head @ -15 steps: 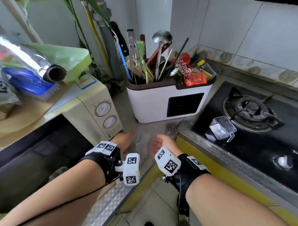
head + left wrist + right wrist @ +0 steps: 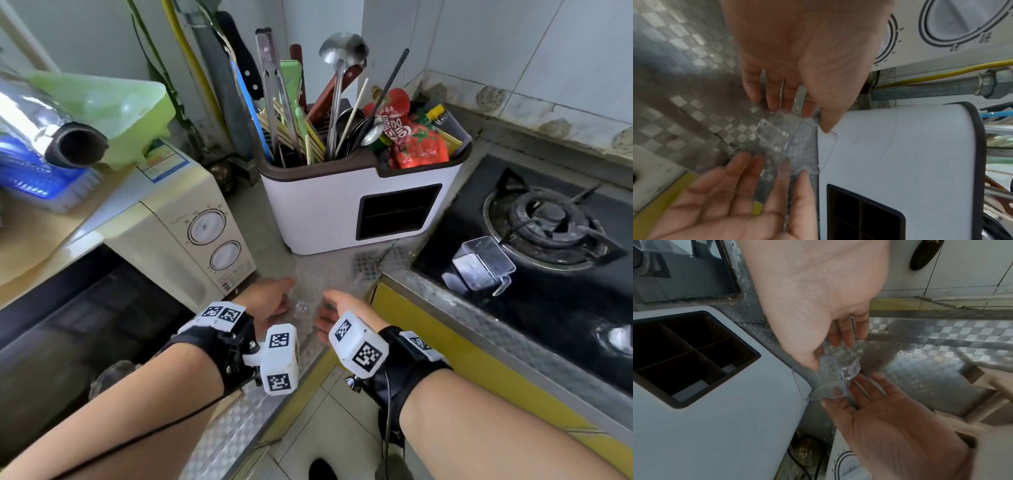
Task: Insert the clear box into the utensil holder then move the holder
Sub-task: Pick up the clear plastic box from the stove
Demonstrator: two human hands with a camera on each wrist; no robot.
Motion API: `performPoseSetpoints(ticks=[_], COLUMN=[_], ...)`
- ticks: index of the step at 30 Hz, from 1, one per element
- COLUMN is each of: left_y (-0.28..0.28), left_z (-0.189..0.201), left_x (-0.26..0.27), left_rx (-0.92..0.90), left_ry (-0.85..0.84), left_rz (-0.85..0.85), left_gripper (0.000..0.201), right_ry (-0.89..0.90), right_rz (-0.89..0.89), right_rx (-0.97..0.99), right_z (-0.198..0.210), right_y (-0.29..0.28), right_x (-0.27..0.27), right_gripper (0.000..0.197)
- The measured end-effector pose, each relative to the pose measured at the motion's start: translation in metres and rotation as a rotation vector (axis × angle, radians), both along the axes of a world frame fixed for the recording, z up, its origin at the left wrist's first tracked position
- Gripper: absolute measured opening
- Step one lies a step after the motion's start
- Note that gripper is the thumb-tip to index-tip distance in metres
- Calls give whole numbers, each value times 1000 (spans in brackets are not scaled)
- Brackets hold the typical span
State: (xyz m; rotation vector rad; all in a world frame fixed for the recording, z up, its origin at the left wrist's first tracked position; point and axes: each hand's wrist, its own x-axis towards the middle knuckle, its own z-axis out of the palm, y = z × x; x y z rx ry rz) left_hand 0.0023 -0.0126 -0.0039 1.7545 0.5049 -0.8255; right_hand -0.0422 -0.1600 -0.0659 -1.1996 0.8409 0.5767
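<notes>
A small clear box (image 2: pixel 303 308) hangs just above the metal counter, held between both hands. My left hand (image 2: pixel 797 113) pinches its flange with the thumb, fingers underneath. My right hand (image 2: pixel 828 352) pinches the opposite side, thumb in front and fingers behind. The box (image 2: pixel 777 138) sits close to the front of the white utensil holder (image 2: pixel 318 209). The holder's dark square slot (image 2: pixel 397 212) is divided into four cells (image 2: pixel 690 353), and it lies to the right of the box (image 2: pixel 832 381). Utensils and sauce packets fill the holder's top.
A second clear box (image 2: pixel 483 267) lies on the black gas stove beside the burner (image 2: pixel 548 219), right of the holder. A cream microwave (image 2: pixel 178 233) stands close on the left. Pipes and a tiled wall are behind the holder. The counter's front edge (image 2: pixel 260 404) runs under my wrists.
</notes>
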Motion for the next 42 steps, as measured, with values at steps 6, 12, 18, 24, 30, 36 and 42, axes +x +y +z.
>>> performPoseSetpoints(ticks=[6,12,18,24,30,36,42], left_y=[-17,-55,-95,-124,-136,-145,-147], left_z=[4,9,15,18,18,22,25], left_x=[0,-4,-4,0,7,18,21], left_rx=[-88,-162,-253,-250,-254,-243,-224], left_ry=[44,28,78,92,116,122,107], left_rz=[-50,-6,45,40,60,103,102], left_gripper=[34,42,43,44,36,48,50], right_ry=[-66,-108,-35,-22,-34,-18,-42], right_rz=[-34,-76,-165,-125,-136,-201,-250], right_rx=[-9,-22,-30,-83,-35,-20,40], right_z=[6,15,22,30,35,23,35], right_y=[-17,-57,-101,-129,-141,-149,-145], right_x=[-1,-7,-6,0,11,27,34], right_gripper=[23,29,36,72,100,98,71])
